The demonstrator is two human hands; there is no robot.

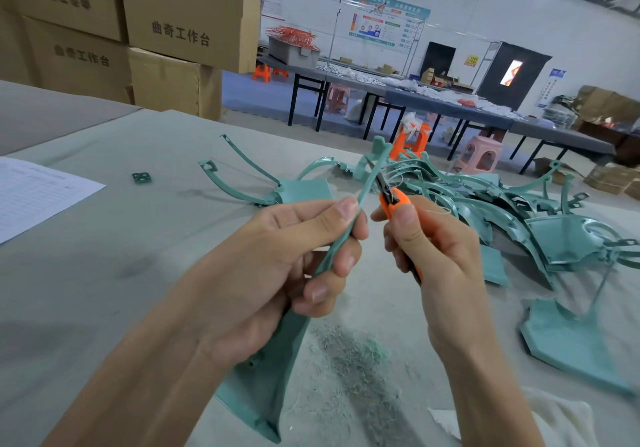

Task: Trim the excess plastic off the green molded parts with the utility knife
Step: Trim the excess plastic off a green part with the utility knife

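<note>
Left hand (277, 266) grips green part (266, 384), right hand (436, 249) clutches knife (393, 204); shavings (349, 353) litter the counter (104, 273) beneath, boxes (187, 20) beyond.

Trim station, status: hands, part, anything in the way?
Left hand grips green part by its thin arm. Right hand holds utility knife, blade at arm's edge. Shavings on table below; nothing blocking the cut.

Stacked cardboard boxes (180, 27), printed sheet (38, 193).
</note>
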